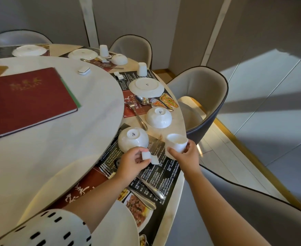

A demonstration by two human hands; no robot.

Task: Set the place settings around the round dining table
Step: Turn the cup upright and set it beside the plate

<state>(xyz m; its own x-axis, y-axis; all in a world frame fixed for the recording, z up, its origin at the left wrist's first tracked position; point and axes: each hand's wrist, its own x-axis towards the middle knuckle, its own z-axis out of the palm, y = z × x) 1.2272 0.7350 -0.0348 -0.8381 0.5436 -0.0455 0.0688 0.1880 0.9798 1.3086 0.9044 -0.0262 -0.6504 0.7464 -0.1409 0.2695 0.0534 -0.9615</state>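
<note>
1. The left hand [132, 162] pinches a small white rest [150, 157] over the printed placemat [163, 176].
2. The right hand [187, 157] grips a white cup [176, 142] near the edge of the desk [179, 119].
3. The near upturned bowl [133, 139] sits just beside the left hand, and the far upturned bowl [159, 117] lies beyond it.
4. A red menu book [29, 100] lies on the round white turntable [57, 148].

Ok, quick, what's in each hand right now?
Left hand: pinches a chopstick rest.
Right hand: holds a cup.
</note>
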